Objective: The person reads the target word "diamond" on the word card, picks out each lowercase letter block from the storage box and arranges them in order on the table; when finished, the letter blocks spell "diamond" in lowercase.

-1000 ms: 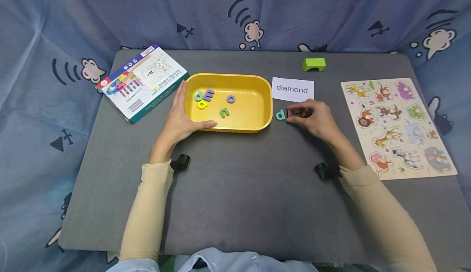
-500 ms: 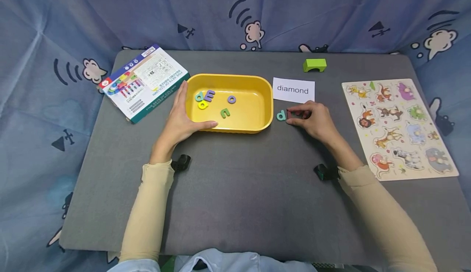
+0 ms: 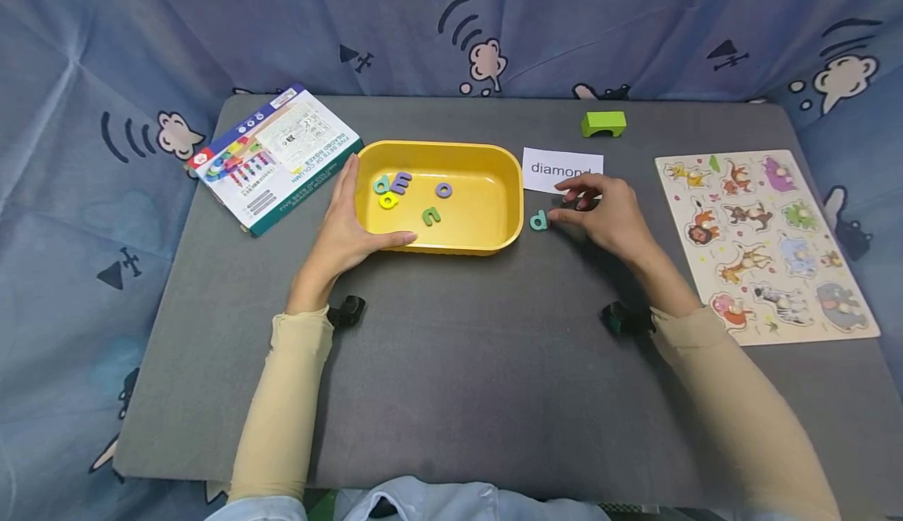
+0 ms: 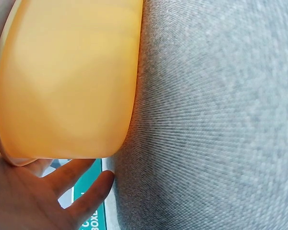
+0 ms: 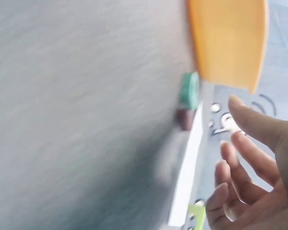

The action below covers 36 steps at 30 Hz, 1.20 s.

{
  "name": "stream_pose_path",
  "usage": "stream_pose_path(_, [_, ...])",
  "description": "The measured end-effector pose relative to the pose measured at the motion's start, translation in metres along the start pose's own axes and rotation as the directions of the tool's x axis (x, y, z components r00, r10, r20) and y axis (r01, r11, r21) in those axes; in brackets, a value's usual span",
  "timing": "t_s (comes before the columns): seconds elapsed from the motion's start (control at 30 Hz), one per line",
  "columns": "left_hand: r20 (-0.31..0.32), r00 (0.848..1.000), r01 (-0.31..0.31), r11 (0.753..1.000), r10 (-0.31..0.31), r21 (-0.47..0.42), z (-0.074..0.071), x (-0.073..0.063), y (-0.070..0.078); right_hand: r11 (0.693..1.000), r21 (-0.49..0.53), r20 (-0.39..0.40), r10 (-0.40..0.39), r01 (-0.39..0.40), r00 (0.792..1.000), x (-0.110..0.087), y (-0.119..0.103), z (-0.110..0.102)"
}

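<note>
My left hand [image 3: 337, 227] grips the left end of a yellow plastic tray [image 3: 487, 251], thumb along the front rim and fingers against the left side. Inside it lie several small letters, among them a purple m [image 3: 400, 183], a green n [image 3: 431, 216] and a purple o [image 3: 443, 190]. My right hand [image 3: 610, 219] hovers with parted fingers and nothing between them, overlapping the front of the "diamond" card [image 3: 550, 168]. By its thumb a teal letter d [image 3: 539, 221] lies on the table. Beside the d, a dark red letter [image 5: 186, 119] shows in the right wrist view; the hand hides it from the head view.
A printed cardboard box [image 3: 278, 161] lies left of the tray, close to my left fingers. An animal puzzle board [image 3: 769, 247] lies at the right, near my right forearm. At the back of the table stands a green arch block [image 3: 603, 123]. Patterned curtain surrounds the table's back and sides.
My right hand has let go of the dark red letter beside the d; its fingers have parted and risen over the card. My left hand and the tray have stayed put.
</note>
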State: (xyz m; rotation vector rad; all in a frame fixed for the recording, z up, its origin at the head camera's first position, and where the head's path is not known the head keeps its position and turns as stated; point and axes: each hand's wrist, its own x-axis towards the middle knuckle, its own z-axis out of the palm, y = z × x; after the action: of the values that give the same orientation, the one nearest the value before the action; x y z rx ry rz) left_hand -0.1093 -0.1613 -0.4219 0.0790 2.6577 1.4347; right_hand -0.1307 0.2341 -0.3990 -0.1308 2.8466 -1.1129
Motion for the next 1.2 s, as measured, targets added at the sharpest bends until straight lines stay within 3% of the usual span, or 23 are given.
stream_pose_path(0.2, [0.004,1.000,0.009,1.000,-0.009,0.004,0.000,0.000,0.001,0.995,0.074,-0.058,-0.059,0.064,0.997,0.005,-0.033,0.008])
stream_pose_path(0.37, [0.001,1.000,0.007,1.000,-0.007,0.003,0.000,-0.001,0.001,0.981,0.130,-0.055,-0.136,0.142,0.989,0.011,-0.061,0.023])
stream_pose_path(0.77, [0.005,1.000,0.000,1.000,0.000,0.005,-0.001,0.001,-0.001,0.970,0.156,0.155,-0.212,0.188,0.965,0.028,-0.109,0.069])
stream_pose_path(0.87, [0.008,1.000,0.001,1.000,-0.001,0.004,-0.001,0.001,-0.001,0.964,0.158,0.231,-0.247,0.214,0.941,0.032,-0.117,0.083])
stream_pose_path(1.07, [0.016,1.000,0.001,1.000,-0.001,0.006,-0.001,0.001,-0.002,0.922,0.191,0.359,-0.386,0.338,0.850,0.041,-0.127,0.114])
stream_pose_path(1.13, [0.017,1.000,0.001,1.000,-0.002,0.005,-0.001,0.001,-0.001,0.917,0.200,0.376,-0.397,0.345,0.837,0.045,-0.130,0.122])
stream_pose_path(1.2, [0.018,1.000,0.001,1.000,-0.001,0.001,-0.002,0.001,-0.001,0.921,0.208,0.381,-0.387,0.330,0.840,0.050,-0.132,0.129])
